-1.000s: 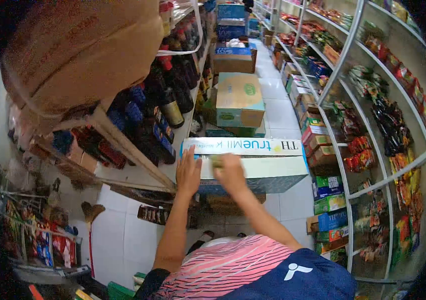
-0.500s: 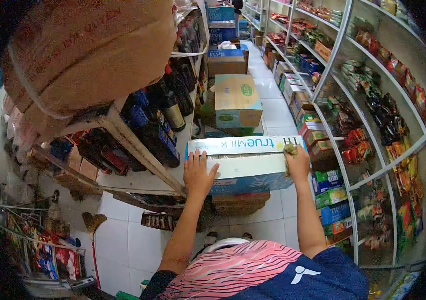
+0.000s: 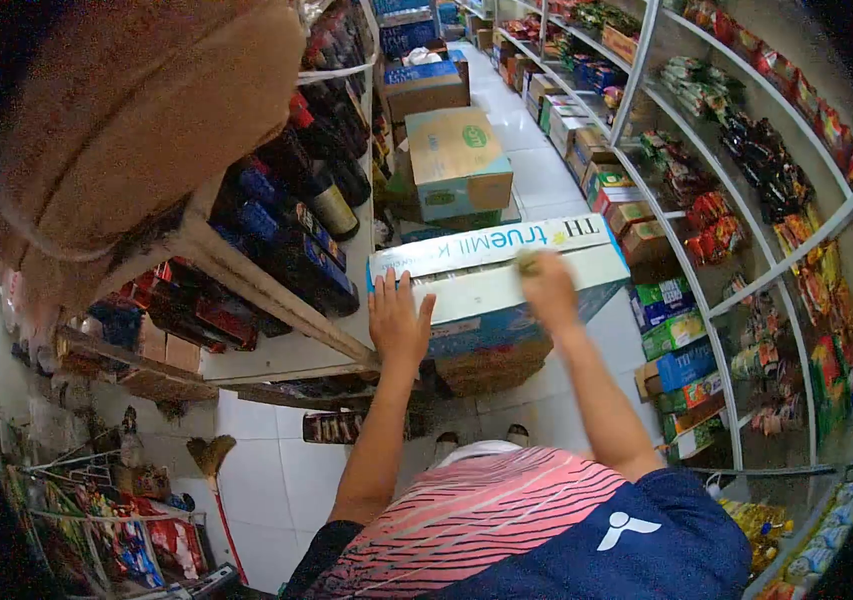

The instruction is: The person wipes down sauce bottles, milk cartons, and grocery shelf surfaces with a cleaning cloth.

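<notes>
My right hand [image 3: 549, 288] is clenched around a small yellowish cloth or sponge [image 3: 526, 262]; only a corner of it pokes out past the fingers, and motion blur smears it, so I can't say which it is. The hand presses it on top of the TH true milk carton [image 3: 506, 290], near the printed far edge. My left hand [image 3: 398, 322] lies flat and open on the carton's near left corner, fingers spread, gripping nothing.

The carton is white and blue and sits on a brown cardboard box [image 3: 491, 368], of which I see only a strip beneath it. Both stand in the aisle on the white tiled floor [image 3: 266, 470]. My striped shirt [image 3: 506, 530] fills the bottom of the view, and two shoe tips just show above it.

Just left of the carton runs a shelf [image 3: 276, 300] packed with dark bottles [image 3: 316, 215]; their labels are too small for me to read. A big brown sack [image 3: 136, 130] on top blocks the upper left. Farther down the aisle sits a green and tan carton [image 3: 458, 160], with more boxes beyond. On my right, white racks [image 3: 746, 260] hold snack packets, bent by the lens. A broom [image 3: 214, 460] leans at lower left.
</notes>
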`<state>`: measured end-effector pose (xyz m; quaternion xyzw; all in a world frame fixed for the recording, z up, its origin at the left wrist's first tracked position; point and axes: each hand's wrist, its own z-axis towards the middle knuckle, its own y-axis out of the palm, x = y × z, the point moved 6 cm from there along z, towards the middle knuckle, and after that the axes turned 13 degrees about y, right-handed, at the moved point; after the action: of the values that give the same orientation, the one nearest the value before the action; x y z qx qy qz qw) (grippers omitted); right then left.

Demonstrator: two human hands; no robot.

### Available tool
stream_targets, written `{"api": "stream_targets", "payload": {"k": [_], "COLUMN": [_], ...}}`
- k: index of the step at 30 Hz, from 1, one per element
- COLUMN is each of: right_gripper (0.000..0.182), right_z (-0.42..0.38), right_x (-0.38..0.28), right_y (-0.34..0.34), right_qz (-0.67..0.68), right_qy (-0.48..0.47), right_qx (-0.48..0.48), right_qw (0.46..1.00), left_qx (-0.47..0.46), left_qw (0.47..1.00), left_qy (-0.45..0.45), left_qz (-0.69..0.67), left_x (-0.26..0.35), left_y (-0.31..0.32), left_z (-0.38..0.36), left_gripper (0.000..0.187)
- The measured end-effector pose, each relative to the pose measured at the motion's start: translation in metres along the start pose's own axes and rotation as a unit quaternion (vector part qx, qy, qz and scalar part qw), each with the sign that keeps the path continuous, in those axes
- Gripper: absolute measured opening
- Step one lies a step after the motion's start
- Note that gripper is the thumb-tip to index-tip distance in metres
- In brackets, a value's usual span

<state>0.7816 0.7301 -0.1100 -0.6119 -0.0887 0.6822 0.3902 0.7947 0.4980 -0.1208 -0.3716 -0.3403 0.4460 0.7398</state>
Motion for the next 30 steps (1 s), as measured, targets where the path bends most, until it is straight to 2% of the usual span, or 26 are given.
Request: {"api": "stream_targets", "payload": {"k": [1,2,4,5,7,8,9,10,11,13,14,17,18,19,20,21,22,23,24,25,27,30], "right_gripper": [0.012,0.013,0.013,0.013,0.011,0.01,0.01,0.009,0.01,0.018,0.019,0.019,0.018,0.017,0.015,0.015,0.017,0.015,0.015,0.023,0.026,0.023], "right_z": [0.013,0.033,0.048,0.049,0.047,0.047,0.035,0.024,0.003,-0.038,-0.054,-0.064,-0.06,-0.056,-0.043,-0.027,-0.008,0.009,0.024,0.04,0.051,0.066], "right_x": [0.015,0.05,0.064,0.063,0.048,0.048,0.028,0.005,-0.023,-0.081,-0.09,-0.114,-0.112,-0.108,-0.088,-0.066,-0.031,0.003,0.024,0.061,0.062,0.05], "right_y": [-0.03,-0.046,-0.081,-0.078,-0.066,-0.044,-0.021,0.004,0.028,0.067,0.095,0.092,0.083,0.074,0.064,0.046,0.027,0.001,-0.028,-0.047,-0.079,-0.059], "right_qz": [-0.029,-0.029,-0.143,-0.147,-0.192,-0.122,-0.112,-0.063,0.032,0.049,0.087,0.008,0.025,0.043,0.022,0.022,0.061,0.034,-0.05,-0.099,-0.156,-0.134], "right_qy": [0.027,0.075,0.05,0.052,0.046,0.055,0.068,0.027,-0.07,-0.141,-0.18,-0.148,-0.166,-0.182,-0.152,-0.096,-0.036,0.009,0.097,0.145,0.156,0.126], "right_qx": [0.05,0.05,0.182,0.181,0.239,0.186,0.137,0.101,0.067,-0.021,-0.053,-0.067,-0.075,-0.082,-0.066,-0.019,-0.034,0.039,0.073,0.129,0.165,0.175], "right_qw": [0.998,0.996,0.971,0.971,0.951,0.973,0.982,0.992,0.995,0.989,0.978,0.987,0.983,0.979,0.986,0.995,0.997,0.999,0.991,0.976,0.961,0.967], "left_qx": [0.002,-0.001,0.009,0.007,0.016,0.019,0.021,0.022,0.022,0.101,0.103,0.1,0.1,0.101,0.102,0.1,0.088,0.076,0.075,0.078,0.088,0.086], "left_qw": [1.0,1.0,1.0,1.0,1.0,1.0,1.0,1.0,1.0,0.989,0.989,0.911,0.91,0.941,0.964,0.964,0.978,0.988,0.988,0.989,0.988,0.984], "left_qy": [0.003,0.003,0.01,0.009,0.008,0.008,0.01,0.011,0.009,0.015,0.011,-0.072,-0.072,-0.036,0.001,0.001,0.018,0.034,0.033,0.043,0.051,0.045], "left_qz": [0.004,0.002,0.022,0.019,0.02,0.019,0.017,0.016,0.015,-0.103,-0.106,-0.394,-0.395,-0.322,-0.246,-0.245,-0.188,-0.13,-0.129,-0.114,-0.112,-0.146], "left_x": [-0.001,-0.001,-0.001,-0.001,-0.002,-0.003,-0.003,-0.004,-0.005,-0.009,-0.013,-0.032,-0.031,-0.028,-0.024,-0.022,-0.016,-0.01,-0.008,-0.006,-0.005,-0.008], "left_y": [0.002,0.003,0.003,0.004,0.004,0.004,0.004,0.004,0.004,-0.002,-0.002,0.004,0.005,0.001,-0.003,-0.004,-0.006,-0.006,-0.005,-0.005,-0.002,-0.003], "left_z": [0.0,0.001,0.001,0.0,0.002,0.002,0.001,0.0,0.0,-0.002,-0.002,-0.007,-0.006,-0.005,-0.003,-0.003,-0.002,-0.002,-0.002,-0.002,-0.003,-0.004], "left_gripper": [0.056,0.056,0.056,0.056,0.056,0.056,0.058,0.059,0.059,0.063,0.063,0.069,0.069,0.071,0.072,0.072,0.074,0.075,0.075,0.076,0.079,0.081]}}
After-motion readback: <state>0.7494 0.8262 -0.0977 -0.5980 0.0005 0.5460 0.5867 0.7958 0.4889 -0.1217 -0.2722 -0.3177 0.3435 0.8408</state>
